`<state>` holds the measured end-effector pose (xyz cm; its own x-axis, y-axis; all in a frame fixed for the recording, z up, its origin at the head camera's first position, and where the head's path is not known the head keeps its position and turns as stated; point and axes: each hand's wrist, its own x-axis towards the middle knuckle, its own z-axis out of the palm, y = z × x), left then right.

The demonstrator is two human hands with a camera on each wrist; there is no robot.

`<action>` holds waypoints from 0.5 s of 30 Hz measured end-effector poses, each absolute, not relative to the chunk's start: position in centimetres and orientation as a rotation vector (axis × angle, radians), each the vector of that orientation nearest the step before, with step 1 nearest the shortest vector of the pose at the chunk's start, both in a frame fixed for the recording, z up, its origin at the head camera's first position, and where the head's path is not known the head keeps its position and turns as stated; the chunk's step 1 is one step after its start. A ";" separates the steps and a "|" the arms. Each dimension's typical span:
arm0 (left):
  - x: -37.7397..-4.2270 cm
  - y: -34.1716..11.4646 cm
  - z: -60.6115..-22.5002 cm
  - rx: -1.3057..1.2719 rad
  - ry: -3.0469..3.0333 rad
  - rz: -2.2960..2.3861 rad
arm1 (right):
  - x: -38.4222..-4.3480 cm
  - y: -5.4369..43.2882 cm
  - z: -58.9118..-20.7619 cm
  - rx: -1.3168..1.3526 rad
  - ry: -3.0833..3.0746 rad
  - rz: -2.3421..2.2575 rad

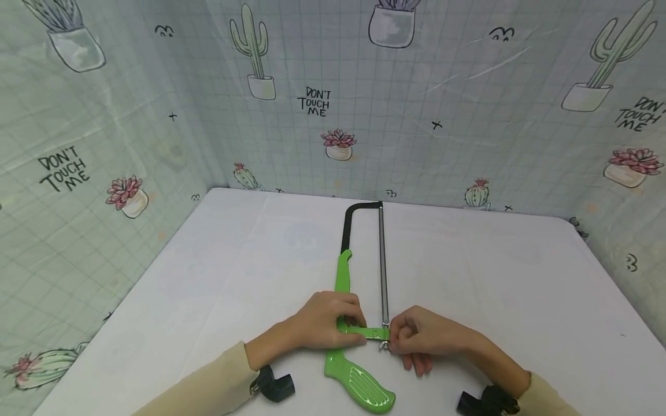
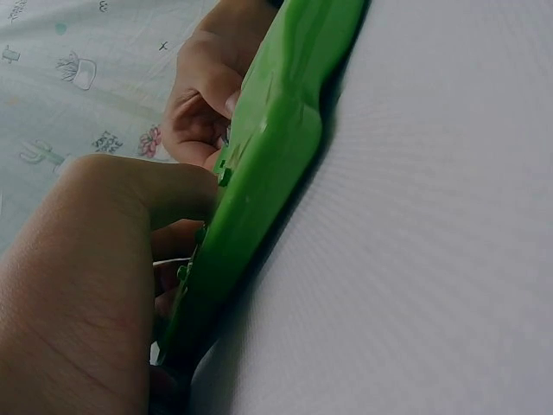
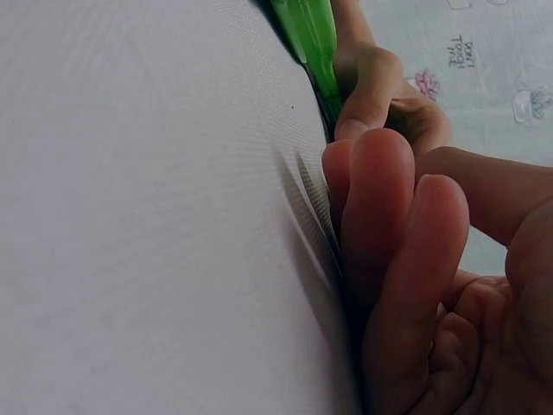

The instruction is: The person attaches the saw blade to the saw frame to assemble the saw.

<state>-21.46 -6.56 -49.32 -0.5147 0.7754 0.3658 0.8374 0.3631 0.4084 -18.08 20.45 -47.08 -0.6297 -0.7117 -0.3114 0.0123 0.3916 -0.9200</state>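
Note:
A hacksaw [image 1: 359, 384] with a green handle and black front frame lies flat on the white table, its grip towards me. Its straight metal blade bar [image 1: 383, 266] runs along the right side. My left hand [image 1: 330, 320] grips the green frame where the short crossbar branches off, thumb along the crossbar's near side. At the crossbar's right end sits a small silver wing nut [image 1: 384, 345]. My right hand [image 1: 424, 332] pinches at this wing nut with thumb and forefinger, its other fingers extending below. In the right wrist view, those fingers [image 3: 380, 199] hide the nut.
The white table [image 1: 260, 248] stretches around the saw on all sides. Behind it and to the sides hangs a cloth [image 1: 395, 115] printed with cacti and lettering. A black wrist camera mount [image 1: 276, 386] sits under the left wrist, another [image 1: 486, 400] under the right.

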 end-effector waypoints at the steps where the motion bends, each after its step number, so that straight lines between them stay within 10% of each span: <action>1: -21.4 -6.6 -49.3 -1.483 -2.504 -0.850 | -18.1 20.4 -47.1 -0.598 1.930 -1.289; 15: -21.3 -6.6 -49.1 -1.480 -2.509 -0.854 | -17.9 20.5 -47.1 -0.615 1.927 -1.301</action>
